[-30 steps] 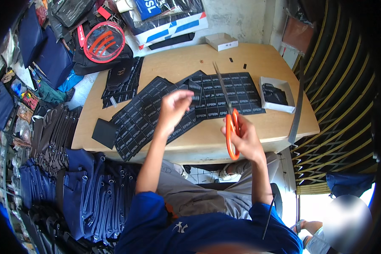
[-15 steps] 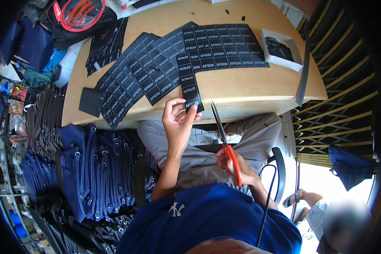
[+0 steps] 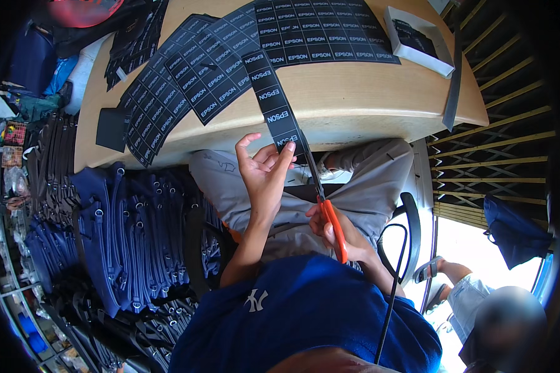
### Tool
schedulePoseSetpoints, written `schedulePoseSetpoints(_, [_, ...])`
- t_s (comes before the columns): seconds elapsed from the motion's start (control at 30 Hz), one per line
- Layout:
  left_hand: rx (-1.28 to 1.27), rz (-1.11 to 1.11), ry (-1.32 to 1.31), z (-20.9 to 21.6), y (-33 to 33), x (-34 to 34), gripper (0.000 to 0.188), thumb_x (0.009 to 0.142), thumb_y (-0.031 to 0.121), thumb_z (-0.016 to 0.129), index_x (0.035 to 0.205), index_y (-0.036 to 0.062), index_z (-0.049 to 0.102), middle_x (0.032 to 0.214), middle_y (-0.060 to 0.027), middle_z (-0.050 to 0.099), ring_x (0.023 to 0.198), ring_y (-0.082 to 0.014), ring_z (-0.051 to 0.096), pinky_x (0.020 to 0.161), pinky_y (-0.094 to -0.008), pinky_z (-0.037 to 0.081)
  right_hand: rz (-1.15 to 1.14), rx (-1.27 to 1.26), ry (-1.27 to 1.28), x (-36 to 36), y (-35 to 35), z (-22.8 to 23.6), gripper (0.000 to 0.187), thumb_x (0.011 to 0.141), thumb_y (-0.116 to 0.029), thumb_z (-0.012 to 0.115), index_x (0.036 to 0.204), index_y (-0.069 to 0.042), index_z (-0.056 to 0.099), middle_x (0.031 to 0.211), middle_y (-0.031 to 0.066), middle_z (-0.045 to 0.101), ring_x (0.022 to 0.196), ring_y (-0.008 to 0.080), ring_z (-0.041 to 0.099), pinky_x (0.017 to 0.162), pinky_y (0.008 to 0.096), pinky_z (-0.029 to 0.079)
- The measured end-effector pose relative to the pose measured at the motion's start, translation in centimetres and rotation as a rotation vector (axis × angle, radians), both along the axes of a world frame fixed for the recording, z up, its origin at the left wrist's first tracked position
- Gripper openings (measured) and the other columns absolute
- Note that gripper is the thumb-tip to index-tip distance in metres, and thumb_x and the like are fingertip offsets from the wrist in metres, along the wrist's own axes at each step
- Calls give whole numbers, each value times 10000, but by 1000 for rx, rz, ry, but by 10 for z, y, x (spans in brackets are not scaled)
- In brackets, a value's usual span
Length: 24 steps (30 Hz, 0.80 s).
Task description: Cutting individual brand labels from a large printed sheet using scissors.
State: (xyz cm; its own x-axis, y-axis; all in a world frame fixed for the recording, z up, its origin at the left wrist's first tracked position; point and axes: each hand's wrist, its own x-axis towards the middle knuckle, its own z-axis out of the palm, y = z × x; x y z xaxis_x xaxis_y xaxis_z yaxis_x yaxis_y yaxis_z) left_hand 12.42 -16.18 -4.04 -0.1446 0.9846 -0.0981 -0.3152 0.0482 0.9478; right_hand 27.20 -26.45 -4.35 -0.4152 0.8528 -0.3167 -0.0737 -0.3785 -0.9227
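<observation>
My left hand [image 3: 265,177] pinches the lower end of a long black strip of printed labels [image 3: 270,96] between thumb and fingers. The strip's upper part lies on the table, and its held end hangs past the front edge. In my right hand [image 3: 350,235] is a pair of scissors with orange handles [image 3: 333,229]. Their long dark blades [image 3: 311,160] point up and left, against the strip's right edge just above my left thumb. Whether the blades have bitten into the strip I cannot tell.
Black label sheets [image 3: 330,32] fan across the wooden table [image 3: 354,87]. A white box [image 3: 443,65] with black pieces stands at the right, beside a dark band [image 3: 452,99]. A black square piece [image 3: 112,128] lies at the left edge. Blue straps [image 3: 143,242] hang at my left. Another person's legs [image 3: 460,292] show lower right.
The scissors have moved left and up to the strip's edge, from standing apart beside it. My left hand keeps its pinch on the strip's end. The whole view has shifted slightly.
</observation>
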Motion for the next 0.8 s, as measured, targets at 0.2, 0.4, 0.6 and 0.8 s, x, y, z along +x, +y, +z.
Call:
schedulePoseSetpoints(0.2, [-28, -74, -21, 0, -2, 2, 470, 804, -16, 678, 1169, 28, 385, 879, -143, 654, 721, -128, 622, 618, -237, 478, -22, -6, 28, -3, 6, -6, 917, 719, -808, 449, 1164, -6, 414, 769, 12, 423, 531, 31, 362, 444, 181, 301])
schedulePoseSetpoints(0.4, [-75, -135, -37, -5, 2, -3, 356, 771, -15, 707, 1067, -37, 509, 871, -136, 663, 741, -125, 633, 635, -232, 506, -16, 11, 12, 1, 10, -6, 912, 726, -816, 419, 1158, -12, 431, 757, 9, 425, 527, 36, 375, 453, 177, 321])
schedulePoseSetpoints(0.6, [-137, -173, -78, -5, 3, -7, 282, 781, 4, 705, 1017, -29, 555, 853, -109, 670, 730, -109, 623, 647, -227, 480, 34, 29, 35, 5, 13, -7, 913, 729, -818, 405, 1159, -14, 442, 760, 0, 426, 535, 36, 376, 466, 179, 327])
schedulePoseSetpoints(0.8, [-141, -194, -110, -8, 2, -8, 268, 787, 7, 698, 1015, -27, 561, 849, -101, 669, 726, -107, 616, 645, -226, 475, 19, 59, 81, 6, 14, -9, 876, 766, -780, 415, 1096, 31, 452, 705, 1, 440, 514, 58, 403, 458, 214, 315])
